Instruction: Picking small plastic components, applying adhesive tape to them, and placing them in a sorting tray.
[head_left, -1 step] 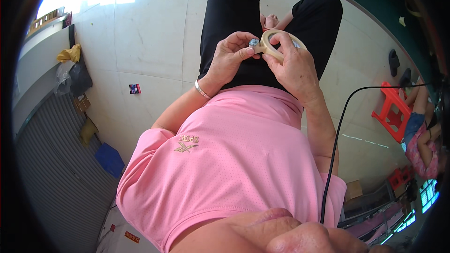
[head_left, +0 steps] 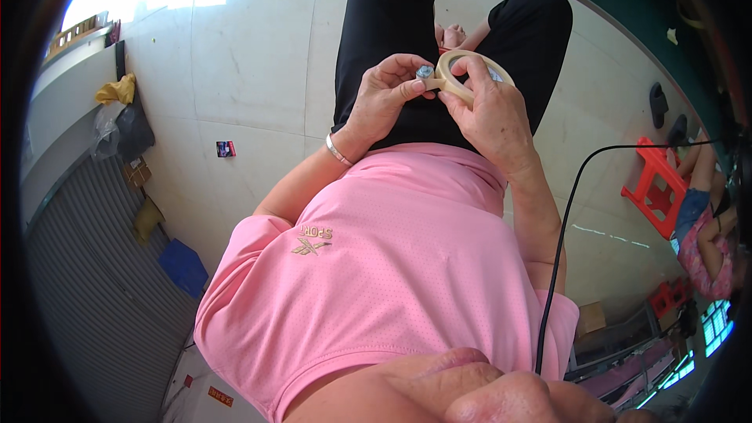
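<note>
On the far left we see a yellow bag (head_left: 116, 91) and a dark bag (head_left: 135, 131) by the wall, then a small square packet (head_left: 225, 149) flat on the pale floor (head_left: 251, 55). Over our lap, our left hand (head_left: 384, 98) pinches a small grey piece (head_left: 425, 72) with closed fingers. Our right hand (head_left: 492, 113) grips a tan tape roll (head_left: 458, 70) touching it. Farther right stands a red stool (head_left: 654, 184).
</note>
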The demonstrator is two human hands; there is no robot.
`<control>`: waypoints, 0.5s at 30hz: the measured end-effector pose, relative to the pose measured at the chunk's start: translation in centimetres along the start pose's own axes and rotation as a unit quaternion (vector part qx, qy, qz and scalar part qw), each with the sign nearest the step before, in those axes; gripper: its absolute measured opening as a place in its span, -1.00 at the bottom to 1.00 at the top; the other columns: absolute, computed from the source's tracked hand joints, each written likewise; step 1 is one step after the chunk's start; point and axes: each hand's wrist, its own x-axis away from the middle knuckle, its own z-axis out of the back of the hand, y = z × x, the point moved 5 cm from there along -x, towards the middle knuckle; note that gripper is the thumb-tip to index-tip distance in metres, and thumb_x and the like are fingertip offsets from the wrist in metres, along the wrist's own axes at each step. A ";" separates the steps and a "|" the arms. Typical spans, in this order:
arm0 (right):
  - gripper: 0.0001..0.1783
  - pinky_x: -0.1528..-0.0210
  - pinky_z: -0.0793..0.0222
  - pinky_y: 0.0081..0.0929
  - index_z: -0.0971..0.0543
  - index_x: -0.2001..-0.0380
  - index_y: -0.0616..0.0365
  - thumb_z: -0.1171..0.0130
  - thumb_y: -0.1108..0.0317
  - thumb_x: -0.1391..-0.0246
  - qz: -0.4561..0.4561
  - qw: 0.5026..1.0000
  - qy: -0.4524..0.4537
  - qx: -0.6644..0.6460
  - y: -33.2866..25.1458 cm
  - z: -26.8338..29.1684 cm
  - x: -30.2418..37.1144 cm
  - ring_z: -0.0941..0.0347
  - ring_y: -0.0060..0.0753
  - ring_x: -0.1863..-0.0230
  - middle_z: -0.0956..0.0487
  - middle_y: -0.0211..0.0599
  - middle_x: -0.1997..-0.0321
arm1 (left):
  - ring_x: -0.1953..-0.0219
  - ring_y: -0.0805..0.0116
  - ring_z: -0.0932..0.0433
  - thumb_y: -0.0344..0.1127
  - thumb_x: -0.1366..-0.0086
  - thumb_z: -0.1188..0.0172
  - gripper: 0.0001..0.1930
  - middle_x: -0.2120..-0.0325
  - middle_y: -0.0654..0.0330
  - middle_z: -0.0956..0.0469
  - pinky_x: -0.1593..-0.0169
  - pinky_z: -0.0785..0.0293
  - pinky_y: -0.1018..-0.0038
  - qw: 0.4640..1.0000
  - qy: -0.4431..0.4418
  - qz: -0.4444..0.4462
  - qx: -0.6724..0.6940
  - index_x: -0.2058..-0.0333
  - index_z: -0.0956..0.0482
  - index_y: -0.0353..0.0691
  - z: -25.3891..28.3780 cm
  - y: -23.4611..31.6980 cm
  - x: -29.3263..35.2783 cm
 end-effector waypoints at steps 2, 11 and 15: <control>-0.67 0.35 -0.53 -0.17 -0.42 0.19 0.09 -0.33 0.29 -0.07 0.008 1.000 0.007 0.009 -0.1 -0.1 0.1 -0.63 -0.04 0.43 -0.63 -0.13 0.51 | 0.19 0.45 -0.59 -0.40 -0.29 -0.28 -0.69 0.21 0.18 -0.60 0.06 -0.57 0.50 1.000 0.004 -0.003 0.003 0.03 -0.51 -0.36 -0.1 0.0 -0.1; -0.68 0.39 -0.54 -0.20 -0.43 0.22 0.09 -0.28 0.15 -0.13 0.017 0.998 0.027 0.055 0.3 -0.4 -0.2 -0.64 -0.10 0.42 -0.63 -0.15 0.52 | 0.19 0.41 -0.59 -0.35 -0.31 -0.27 -0.67 0.20 0.14 -0.62 0.03 -0.55 0.47 0.999 -0.014 0.025 -0.023 0.01 -0.52 -0.37 0.2 -0.2 0.0; -0.64 0.41 -0.51 -0.27 -0.46 0.24 0.15 -0.33 0.14 -0.09 0.004 0.995 0.052 0.081 0.9 -1.0 -0.4 -0.61 -0.15 0.46 -0.61 -0.19 0.51 | 0.19 0.41 -0.59 -0.32 -0.35 -0.22 -0.68 0.18 0.12 -0.63 0.05 -0.57 0.46 0.999 -0.024 0.036 -0.027 -0.01 -0.54 -0.37 0.0 -0.5 0.1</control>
